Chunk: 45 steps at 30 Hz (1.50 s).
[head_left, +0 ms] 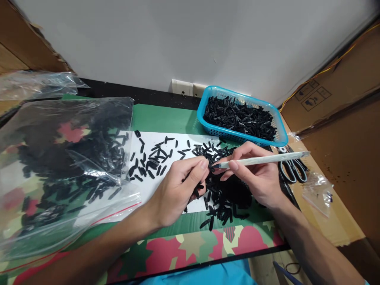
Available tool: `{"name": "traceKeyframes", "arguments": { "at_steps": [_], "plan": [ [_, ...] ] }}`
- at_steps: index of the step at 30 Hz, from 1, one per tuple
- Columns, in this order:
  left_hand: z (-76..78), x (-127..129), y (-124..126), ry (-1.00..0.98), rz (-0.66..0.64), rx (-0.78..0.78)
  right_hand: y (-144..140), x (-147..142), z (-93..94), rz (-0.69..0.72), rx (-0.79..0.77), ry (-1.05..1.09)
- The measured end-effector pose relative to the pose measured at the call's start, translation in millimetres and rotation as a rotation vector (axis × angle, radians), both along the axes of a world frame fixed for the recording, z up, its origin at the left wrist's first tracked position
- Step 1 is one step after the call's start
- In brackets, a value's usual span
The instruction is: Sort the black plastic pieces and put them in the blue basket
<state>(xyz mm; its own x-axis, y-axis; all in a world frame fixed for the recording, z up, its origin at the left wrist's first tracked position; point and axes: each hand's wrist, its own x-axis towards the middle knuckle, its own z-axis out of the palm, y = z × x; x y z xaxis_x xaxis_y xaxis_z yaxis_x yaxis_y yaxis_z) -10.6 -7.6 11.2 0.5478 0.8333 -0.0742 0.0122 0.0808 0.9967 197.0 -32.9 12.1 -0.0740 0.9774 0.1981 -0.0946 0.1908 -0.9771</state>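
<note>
My left hand (175,188) is closed around several small black strips (198,191), whose ends poke out below the thumb. My right hand (259,174) grips a slim white pen-like tool (267,159), its dark tip pointing left. That tip is close to the left fingertips; whether it touches a strip there cannot be made out. Beneath both hands lies a heap of loose black strips (222,211), partly covered by the right hand. More scattered black strips (152,162) rest on a white sheet (178,138) left of the heap.
A blue plastic basket (243,137) full of black strips stands at the back right. On the left lies a clear zip bag (68,166) with black pieces inside. Scissors (292,168) and a small clear bag (319,192) lie at right, near a cardboard box (344,154).
</note>
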Motion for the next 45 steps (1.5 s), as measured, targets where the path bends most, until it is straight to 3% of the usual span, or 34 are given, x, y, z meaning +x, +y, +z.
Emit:
{"name": "traceKeyframes", "arguments": {
  "at_steps": [18, 30, 37, 45],
  "plan": [
    [1.5, 1.0, -0.4, 0.047, 0.003, 0.028, -2.1, -0.5, -1.3, -0.034, 0.017, -0.05],
    [0.4, 1.0, -3.8, 0.228, 0.068, 0.15, -4.5, -2.2, 5.2, -0.079, 0.197, -0.324],
    [0.5, 5.3, -5.7, 0.246, 0.121, 0.137, -7.6, -5.9, 7.3, -0.079, 0.247, -0.434],
    [1.2, 6.5, -6.6, 0.31, 0.17, 0.195, -7.2, -10.1, 2.8, -0.058, 0.249, -0.436]
  ]
}}
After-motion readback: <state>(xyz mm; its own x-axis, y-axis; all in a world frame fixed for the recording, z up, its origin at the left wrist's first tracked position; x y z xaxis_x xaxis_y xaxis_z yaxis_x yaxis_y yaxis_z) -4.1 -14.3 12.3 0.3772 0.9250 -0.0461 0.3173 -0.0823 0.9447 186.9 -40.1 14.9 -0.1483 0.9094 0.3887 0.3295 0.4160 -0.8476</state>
